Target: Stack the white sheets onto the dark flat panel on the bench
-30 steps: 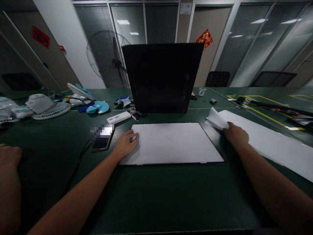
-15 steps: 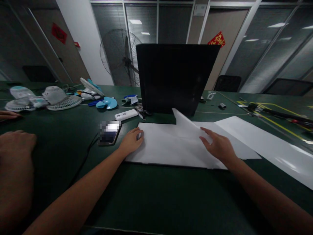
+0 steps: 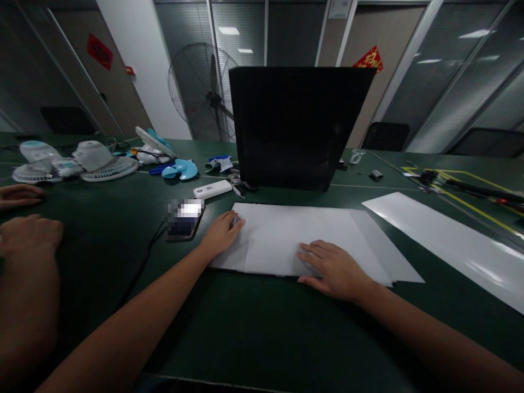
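Observation:
A stack of thin white sheets (image 3: 270,234) lies on a flat panel with dark edges in front of me. My left hand (image 3: 222,233) rests on its left end, with a small grey patch visible between thumb and forefinger. My right hand (image 3: 333,270) lies spread over the front edge of the stack, right of its middle, fingers on the top sheet and thumb apart. At the right end a loose sheet corner (image 3: 405,267) sticks out past the panel. Behind the stack stands a large black panel (image 3: 298,128), tilted back.
Another glossy white sheet (image 3: 442,234) lies to the right. On the left are a phone (image 3: 184,221) with a cable, a white stick-shaped device (image 3: 213,189) and fan parts (image 3: 108,168). Another person's arm (image 3: 28,289) rests at the far left. Cables and rods (image 3: 475,188) lie far right.
My right hand has moved left and toward me, from the lifted sheet's edge onto the stack. The raised sheet now lies flat. My left hand stays at the left end.

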Demonstrator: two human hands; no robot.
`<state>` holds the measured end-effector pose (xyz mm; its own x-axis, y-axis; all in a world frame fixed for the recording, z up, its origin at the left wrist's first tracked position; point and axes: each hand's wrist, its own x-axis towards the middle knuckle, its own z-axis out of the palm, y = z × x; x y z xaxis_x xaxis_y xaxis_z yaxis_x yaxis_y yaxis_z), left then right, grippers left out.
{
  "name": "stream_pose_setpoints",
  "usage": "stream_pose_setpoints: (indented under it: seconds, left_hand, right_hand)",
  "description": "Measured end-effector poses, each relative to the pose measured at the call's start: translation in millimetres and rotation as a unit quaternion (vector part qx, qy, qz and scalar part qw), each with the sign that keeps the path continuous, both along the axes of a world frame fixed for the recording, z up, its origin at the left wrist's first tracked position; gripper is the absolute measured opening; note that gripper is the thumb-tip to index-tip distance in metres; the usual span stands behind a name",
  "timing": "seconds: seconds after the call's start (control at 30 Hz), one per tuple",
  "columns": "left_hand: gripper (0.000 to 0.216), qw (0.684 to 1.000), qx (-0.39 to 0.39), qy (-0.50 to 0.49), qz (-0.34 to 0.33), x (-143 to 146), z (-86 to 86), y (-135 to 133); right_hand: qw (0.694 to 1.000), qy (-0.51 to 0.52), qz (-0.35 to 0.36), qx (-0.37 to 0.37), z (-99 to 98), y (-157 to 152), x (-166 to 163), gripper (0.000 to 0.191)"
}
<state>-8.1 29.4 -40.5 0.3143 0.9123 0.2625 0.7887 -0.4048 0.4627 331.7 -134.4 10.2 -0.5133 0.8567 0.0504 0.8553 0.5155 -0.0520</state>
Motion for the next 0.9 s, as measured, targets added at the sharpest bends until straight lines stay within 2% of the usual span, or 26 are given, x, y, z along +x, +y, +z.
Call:
stream_pose_setpoints:
  seconds: [0.1, 0.2, 0.27, 0.33, 0.4, 0.53, 0.67, 0.83, 0.9]
  left_hand:
    - [0.063, 1.0, -0.006, 0.01, 0.0, -0.3, 2.0, -1.7]
    - [0.062, 1.0, -0.003, 0.022, -0.002, -0.8, 3.1, -2.9]
    - [0.061, 1.0, 0.006, 0.03, -0.003, -1.2, 2.2, -2.4]
    - [0.06, 0.999, 0.015, 0.034, -0.004, -1.7, 0.2, -0.6]
    - [0.058, 0.999, 0.02, 0.033, -0.002, -2.2, -2.0, 1.9]
    - [0.049, 0.999, 0.018, 0.03, -0.007, -3.1, -4.6, 6.2]
    - [0.045, 0.999, 0.016, 0.028, -0.01, -4.3, -5.2, 7.4]
    - [0.045, 1.0, 0.016, 0.024, -0.001, -5.2, -5.0, 7.8]
    - [0.044, 1.0, 0.012, 0.026, -0.003, -4.8, -3.8, 7.6]
  right_hand:
    - [0.998, 0.034, 0.024, -0.041, -4.8, 1.6, 3.0, 0.076]
    - [0.991, 0.08, 0.078, -0.076, -7.1, 1.2, 5.8, 0.077]
    - [0.986, 0.106, 0.107, -0.075, -8.1, 1.8, 9.9, 0.077]
    - [0.984, 0.127, 0.114, -0.044, -9.3, 5.7, 19.5, 0.073]
    - [0.987, 0.139, 0.079, 0.011, -11.4, 13.8, 36.6, 0.067]
    - [0.987, 0.122, -0.054, 0.095, -17.0, 35.3, 85.7, 0.053]
    - [0.986, 0.088, -0.132, 0.059, -18.7, 44.8, 116.3, 0.046]
    - [0.985, 0.097, -0.137, 0.036, -15.9, 46.1, 121.1, 0.047]
    - [0.978, 0.084, -0.184, 0.056, -16.3, 49.1, 135.8, 0.05]
